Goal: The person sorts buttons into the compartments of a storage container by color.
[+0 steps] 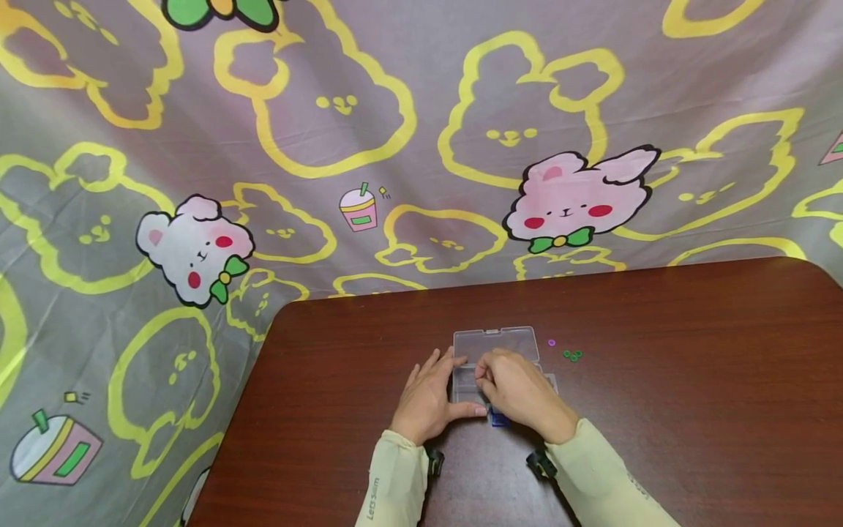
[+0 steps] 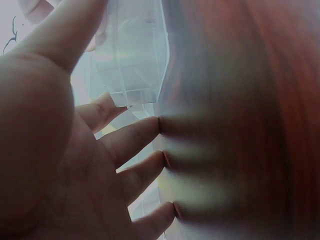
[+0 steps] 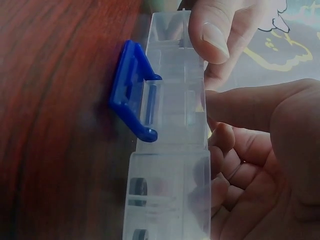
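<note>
A clear plastic compartment box point(image 1: 465, 380) stands on the table with its lid point(image 1: 495, 344) raised at the back. A blue handle point(image 3: 120, 85) sits on its front wall. My left hand point(image 1: 428, 399) holds the left end between thumb and index finger; the other fingers point(image 2: 140, 175) spread straight to the table. Over the compartments is my right hand point(image 1: 516, 384), with thumb and index tip close together and the rest curled. Whether anything small lies between those tips is hidden. Dark ring-like pieces point(image 3: 138, 187) show through the box's right part.
On the brown table point(image 1: 691, 402), right of the raised lid, lie a small purple ring point(image 1: 552, 342) and several green rings point(image 1: 573, 356). A patterned cloth point(image 1: 421, 146) hangs behind the table and along its left side.
</note>
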The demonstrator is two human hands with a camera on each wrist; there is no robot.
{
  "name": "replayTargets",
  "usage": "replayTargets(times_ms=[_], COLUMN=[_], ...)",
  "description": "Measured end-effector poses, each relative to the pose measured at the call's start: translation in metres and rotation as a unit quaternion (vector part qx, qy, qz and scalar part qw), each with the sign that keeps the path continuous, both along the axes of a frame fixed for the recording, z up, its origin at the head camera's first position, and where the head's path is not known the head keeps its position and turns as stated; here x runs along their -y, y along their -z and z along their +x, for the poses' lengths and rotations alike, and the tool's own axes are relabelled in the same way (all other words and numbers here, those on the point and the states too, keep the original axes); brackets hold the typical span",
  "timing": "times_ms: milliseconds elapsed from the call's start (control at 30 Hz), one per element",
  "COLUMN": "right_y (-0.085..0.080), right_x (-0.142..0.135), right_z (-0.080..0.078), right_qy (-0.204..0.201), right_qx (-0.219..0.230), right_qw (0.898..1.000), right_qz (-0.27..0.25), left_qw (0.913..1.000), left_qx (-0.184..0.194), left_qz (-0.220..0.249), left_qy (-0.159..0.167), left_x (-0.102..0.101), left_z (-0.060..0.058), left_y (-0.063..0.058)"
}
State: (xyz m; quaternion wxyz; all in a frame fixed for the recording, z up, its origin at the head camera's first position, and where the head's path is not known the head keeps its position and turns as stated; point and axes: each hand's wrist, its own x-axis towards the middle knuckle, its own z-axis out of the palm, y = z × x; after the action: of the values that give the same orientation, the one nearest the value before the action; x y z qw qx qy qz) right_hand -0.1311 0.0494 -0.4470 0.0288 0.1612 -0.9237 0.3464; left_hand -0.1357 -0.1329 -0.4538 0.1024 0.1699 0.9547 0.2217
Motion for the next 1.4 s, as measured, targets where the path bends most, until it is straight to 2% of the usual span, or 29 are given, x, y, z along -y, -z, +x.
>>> replayTargets(times_ms=[333, 733, 1400], right_y=[0.0, -0.007, -0.01], right_x=[-0.001, -0.009, -0.038], right_z=[0.0, 0.001, -0.006], right_qy=[0.001, 0.001, 0.029], right_qx=[0.002, -0.013, -0.001], right_qw=[1.0, 1.0, 0.999], right_qz=[-0.002, -0.005, -0.018], left_qw=[1.0, 1.0, 0.9999], left_qx=[0.002, 0.006, 0.007], left_qz=[0.004, 0.007, -0.011], left_qy=[-0.002, -0.003, -0.009], left_x=[0.0, 0.0, -0.002], left_z=[0.001, 0.001, 0.001], left_y=[0.0, -0.001, -0.002])
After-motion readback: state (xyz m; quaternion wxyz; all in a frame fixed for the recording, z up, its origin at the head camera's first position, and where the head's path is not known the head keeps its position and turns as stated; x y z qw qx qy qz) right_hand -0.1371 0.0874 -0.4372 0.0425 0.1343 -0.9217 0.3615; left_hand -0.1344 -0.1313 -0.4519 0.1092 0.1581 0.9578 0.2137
